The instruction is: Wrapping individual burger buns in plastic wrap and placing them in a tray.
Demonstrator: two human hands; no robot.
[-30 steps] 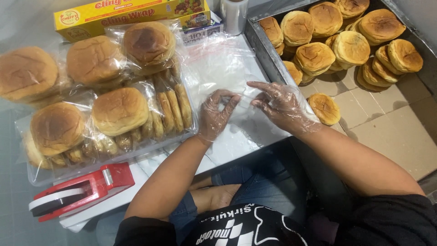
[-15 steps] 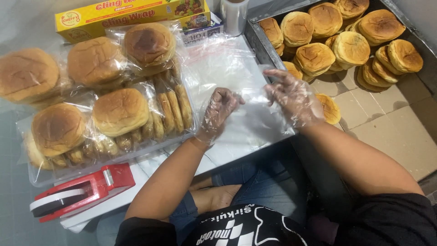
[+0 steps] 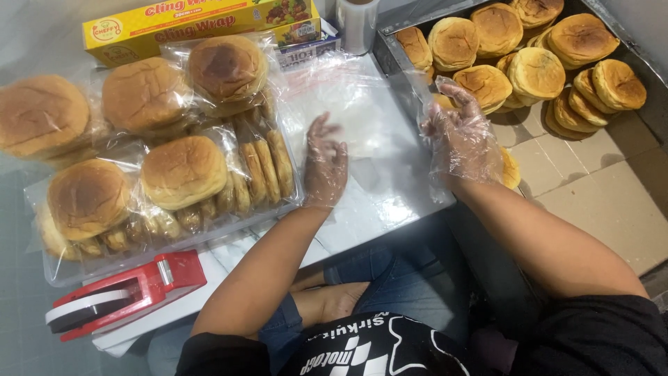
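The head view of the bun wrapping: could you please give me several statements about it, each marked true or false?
1. Both hands wear clear plastic gloves. True.
2. The left hand holds a bun. False: it rests empty on the clear wrap sheet.
3. The right hand is beside the tray of loose buns. True.
4. The red tape dispenser lies inside the tray. False: it lies on the table's near left edge.
5. Wrapped buns lie left of the left hand. True.

Bright, even light; slight motion blur
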